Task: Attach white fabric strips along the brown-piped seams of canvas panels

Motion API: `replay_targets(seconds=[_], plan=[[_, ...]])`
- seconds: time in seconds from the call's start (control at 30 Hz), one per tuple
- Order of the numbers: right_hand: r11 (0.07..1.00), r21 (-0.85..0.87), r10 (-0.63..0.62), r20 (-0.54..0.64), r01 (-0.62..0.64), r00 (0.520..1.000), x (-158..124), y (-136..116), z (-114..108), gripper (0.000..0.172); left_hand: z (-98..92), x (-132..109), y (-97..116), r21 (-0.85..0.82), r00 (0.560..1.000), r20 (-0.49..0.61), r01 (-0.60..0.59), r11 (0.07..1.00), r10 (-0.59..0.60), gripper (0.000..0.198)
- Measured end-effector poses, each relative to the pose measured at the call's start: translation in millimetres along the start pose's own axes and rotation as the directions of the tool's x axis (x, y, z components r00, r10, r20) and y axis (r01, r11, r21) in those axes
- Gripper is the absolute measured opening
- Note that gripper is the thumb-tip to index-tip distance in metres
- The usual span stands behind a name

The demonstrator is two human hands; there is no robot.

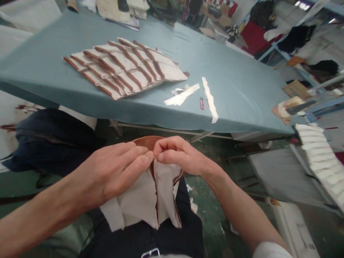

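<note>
Over my lap I hold a cream fabric piece with brown trim (150, 197). My left hand (115, 172) pinches its top edge from the left, fingers closed on the cloth. My right hand (177, 154) pinches the same edge from the right, thumb and fingers pressed together at the brown seam. The two hands touch at the fingertips. The cloth hangs down between my wrists onto dark trousers.
A blue-grey table (242, 89) stands ahead with a fanned stack of similar cream pieces with brown trim (123, 66), white fabric strips (182, 95), a long white strip (211, 100) and a small pink tool (201, 103). Dark cloth (51, 139) lies at left. Stacked white pieces (319, 157) sit at right.
</note>
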State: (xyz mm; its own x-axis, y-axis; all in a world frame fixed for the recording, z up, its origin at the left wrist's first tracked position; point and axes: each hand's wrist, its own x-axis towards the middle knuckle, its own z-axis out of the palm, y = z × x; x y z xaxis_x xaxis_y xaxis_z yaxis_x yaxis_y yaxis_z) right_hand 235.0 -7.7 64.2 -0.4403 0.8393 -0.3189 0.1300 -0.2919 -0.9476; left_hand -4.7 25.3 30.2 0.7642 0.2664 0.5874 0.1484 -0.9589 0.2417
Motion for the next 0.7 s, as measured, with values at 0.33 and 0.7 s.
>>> replay_targets(seconds=[0.33, 0.7], plan=[[0.991, 0.130, 0.036, -0.138, -0.018, 0.990, 4, 18, 9, 0.020, 10.6, -3, 9, 0.172, 0.999, 0.025, 0.023, 0.985, -0.028, 0.036], [0.839, -0.467, -0.375, -0.123, 0.280, 0.919, -22, -6, 16, 0.007, -32.8, 18, 8, -0.213, 0.910, 0.292, 0.362, 0.908, -0.294, 0.022]])
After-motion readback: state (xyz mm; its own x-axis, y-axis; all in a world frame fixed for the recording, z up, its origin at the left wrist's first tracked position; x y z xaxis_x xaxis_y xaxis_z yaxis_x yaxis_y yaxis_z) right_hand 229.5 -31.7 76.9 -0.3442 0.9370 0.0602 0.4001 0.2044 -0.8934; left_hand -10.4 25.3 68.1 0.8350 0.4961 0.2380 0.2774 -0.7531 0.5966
